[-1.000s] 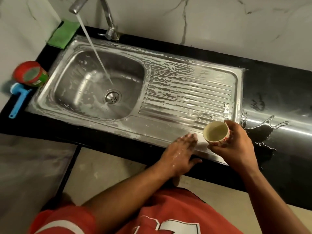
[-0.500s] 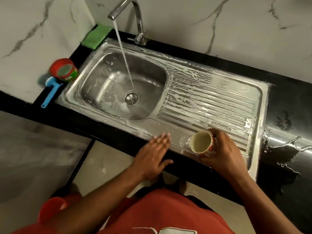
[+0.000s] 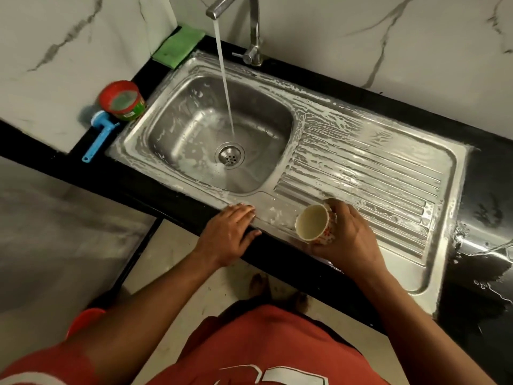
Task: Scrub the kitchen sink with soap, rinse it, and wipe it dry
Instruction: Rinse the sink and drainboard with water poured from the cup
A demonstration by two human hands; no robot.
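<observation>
The steel sink (image 3: 277, 90) with a ribbed draining board (image 3: 366, 173) is streaked with white soap foam. Water runs from the tap (image 3: 249, 26) into the basin near the drain (image 3: 229, 155). My right hand (image 3: 349, 234) grips a small patterned cup (image 3: 315, 223), tipped on its side over the sink's front rim, its mouth facing left. My left hand (image 3: 230, 232) lies flat with straight fingers on the front rim, to the left of the cup.
A green scrub pad (image 3: 179, 45) lies at the back left corner. A red soap tub (image 3: 123, 100) and a blue brush (image 3: 99, 136) sit left of the sink. The black counter (image 3: 488, 207) at right holds spilled water. An orange bucket (image 3: 83, 320) stands on the floor.
Both hands have slid left along the sink's front rim, the left hand wiping ahead of the cup. The cup has tipped further onto its side. The camera view has shifted left.
</observation>
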